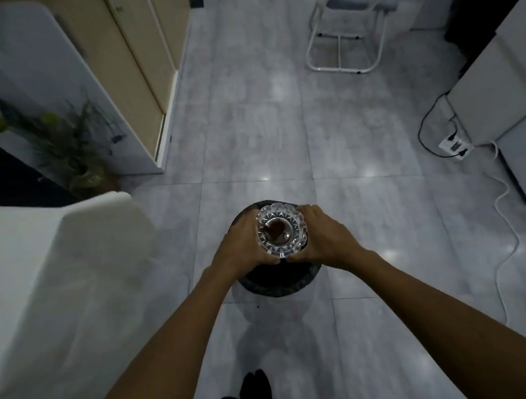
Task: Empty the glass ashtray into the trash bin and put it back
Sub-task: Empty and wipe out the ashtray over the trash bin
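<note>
Grey tiled floor (250,131); glass ashtray (281,229) clasped between left hand (243,245) and right hand (324,235), above trash bin (277,281).

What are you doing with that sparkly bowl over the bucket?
A person is holding a glass ashtray with both hands, the left hand on one side and the right hand on the other. It is right above a dark round trash bin on the tiled floor. The ashtray is upright, with some dark brown stuff inside it, so it has not been tipped out yet.
</note>
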Motion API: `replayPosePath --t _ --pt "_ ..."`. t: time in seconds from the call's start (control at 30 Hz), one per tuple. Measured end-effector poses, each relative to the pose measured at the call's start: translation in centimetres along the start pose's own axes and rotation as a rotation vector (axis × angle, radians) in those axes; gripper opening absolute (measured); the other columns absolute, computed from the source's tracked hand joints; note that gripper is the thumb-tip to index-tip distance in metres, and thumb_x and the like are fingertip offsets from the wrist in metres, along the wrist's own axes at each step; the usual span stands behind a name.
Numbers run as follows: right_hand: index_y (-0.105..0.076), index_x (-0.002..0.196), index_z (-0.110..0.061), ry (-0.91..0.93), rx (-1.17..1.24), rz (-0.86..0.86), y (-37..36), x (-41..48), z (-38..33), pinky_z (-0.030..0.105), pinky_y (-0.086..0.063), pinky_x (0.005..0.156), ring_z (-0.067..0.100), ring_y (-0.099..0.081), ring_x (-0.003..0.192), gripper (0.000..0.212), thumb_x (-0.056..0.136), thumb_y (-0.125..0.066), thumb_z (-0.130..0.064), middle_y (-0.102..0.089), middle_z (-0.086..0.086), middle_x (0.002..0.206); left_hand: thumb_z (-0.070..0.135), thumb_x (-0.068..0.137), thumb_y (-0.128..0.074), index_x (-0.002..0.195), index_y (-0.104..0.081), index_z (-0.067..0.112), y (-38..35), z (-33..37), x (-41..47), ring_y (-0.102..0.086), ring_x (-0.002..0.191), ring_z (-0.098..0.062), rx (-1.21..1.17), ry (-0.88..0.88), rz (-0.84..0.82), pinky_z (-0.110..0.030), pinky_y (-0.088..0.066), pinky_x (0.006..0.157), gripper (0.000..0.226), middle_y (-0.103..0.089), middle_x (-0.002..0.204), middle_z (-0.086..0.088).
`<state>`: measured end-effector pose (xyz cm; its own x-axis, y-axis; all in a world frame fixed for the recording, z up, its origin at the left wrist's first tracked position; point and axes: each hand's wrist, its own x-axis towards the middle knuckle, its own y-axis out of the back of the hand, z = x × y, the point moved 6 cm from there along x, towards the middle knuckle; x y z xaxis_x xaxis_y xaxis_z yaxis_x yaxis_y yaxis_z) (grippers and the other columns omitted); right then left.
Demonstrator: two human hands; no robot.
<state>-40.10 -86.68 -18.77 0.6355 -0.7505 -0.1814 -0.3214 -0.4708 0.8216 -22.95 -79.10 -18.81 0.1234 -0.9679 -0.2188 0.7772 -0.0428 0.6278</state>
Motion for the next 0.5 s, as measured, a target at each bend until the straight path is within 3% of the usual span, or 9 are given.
replayPosePath --t 0.2,0.33,0.4,0.5 --pt "-0.041 0.144 -0.025 0.038 0.033 0.037 -10.9 3.0 8.2 0.031 -0.046 0.094 0.014 -0.051 0.124 0.101 0.064 -0.089 -0.064 -0.050 -0.003 0.141 0.041 0.053 -0.103 0.147 -0.049 0.032 -8.5 -10.1 3.9 -0.055 0.128 -0.005 0.022 -0.039 0.021 -0.024 -0.044 0.105 0.109 -0.058 0.146 0.014" --pt "-0.042 0.142 -0.029 0.047 0.048 0.065 -17.4 5.3 13.6 0.034 -0.050 0.097 0.009 -0.049 0.124 0.102 0.060 -0.087 -0.071 -0.051 -0.008 0.138 0.055 0.048 -0.100 0.143 -0.046 0.040 -13.5 -16.0 6.5 -0.060 0.127 -0.009 0.054 -0.063 0.036 -0.039 -0.054 0.107 0.110 -0.060 0.141 0.019" --pt "-0.042 0.141 -0.031 0.070 0.061 0.093 -19.9 6.5 15.8 0.040 -0.053 0.100 0.007 -0.050 0.122 0.103 0.058 -0.085 -0.075 -0.052 -0.009 0.136 0.059 0.046 -0.098 0.143 -0.045 0.041 -15.4 -18.5 7.9 -0.061 0.127 -0.010 0.059 -0.074 0.051 -0.041 -0.054 0.107 0.112 -0.060 0.140 0.019" --pt "-0.042 0.140 -0.034 0.097 0.045 0.130 -22.5 7.6 18.0 0.037 -0.051 0.102 0.007 -0.051 0.120 0.105 0.054 -0.083 -0.079 -0.051 -0.012 0.135 0.066 0.041 -0.096 0.140 -0.043 0.044 -17.4 -21.1 9.0 -0.062 0.126 -0.010 0.086 -0.079 0.073 -0.042 -0.054 0.107 0.114 -0.061 0.138 0.021"
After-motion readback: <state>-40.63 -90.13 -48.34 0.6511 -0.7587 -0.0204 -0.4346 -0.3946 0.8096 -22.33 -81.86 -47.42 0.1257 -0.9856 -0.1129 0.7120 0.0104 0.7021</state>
